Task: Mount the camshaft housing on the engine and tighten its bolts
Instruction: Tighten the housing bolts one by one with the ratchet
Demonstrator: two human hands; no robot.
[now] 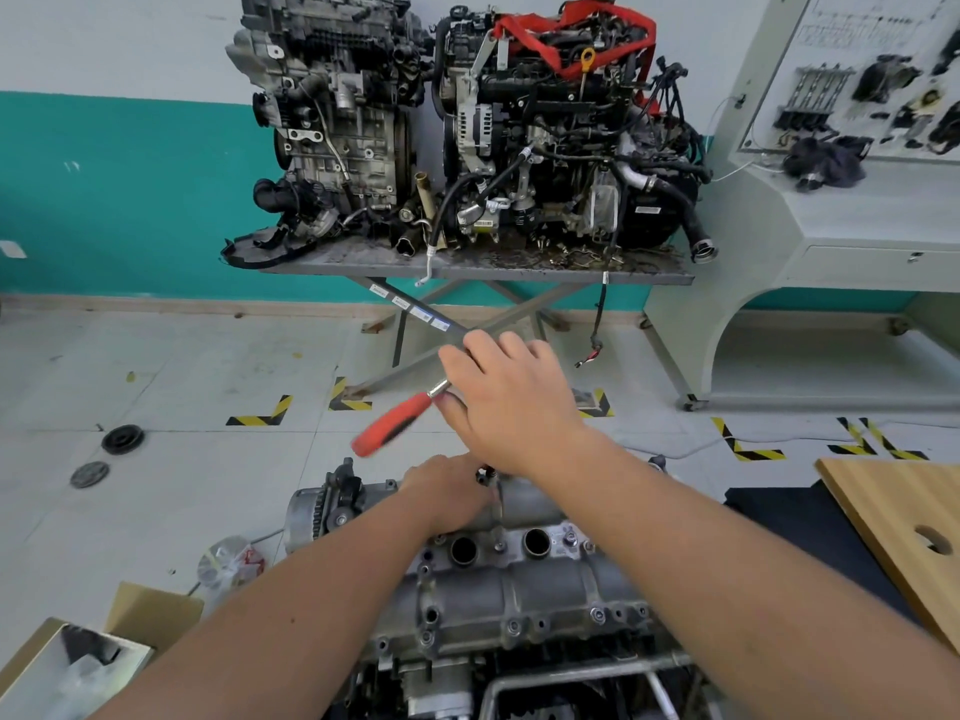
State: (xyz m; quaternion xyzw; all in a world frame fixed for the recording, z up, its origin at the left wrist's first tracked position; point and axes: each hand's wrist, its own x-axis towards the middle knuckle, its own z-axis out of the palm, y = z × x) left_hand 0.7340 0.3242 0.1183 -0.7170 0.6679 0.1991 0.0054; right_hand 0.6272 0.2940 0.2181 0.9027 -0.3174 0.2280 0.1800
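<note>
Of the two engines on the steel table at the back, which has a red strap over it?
The right-hand engine: a red strap loops across its top. The left-hand engine carries no strap.

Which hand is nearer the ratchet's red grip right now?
Right. The right hand holds the ratchet's metal shank just beside the red grip. The left hand rests lower, on the camshaft housing, below the grip.

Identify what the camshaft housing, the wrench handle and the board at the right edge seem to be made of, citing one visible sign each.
Camshaft housing: probably cast aluminium, dull grey with a slightly rough, matt skin.
Wrench handle: red grip, likely plastic or rubber, blurred; a bright chromed metal shank leads into the right hand.
Board: wood or plywood, pale tan with straight grain and a cut hole.
</note>
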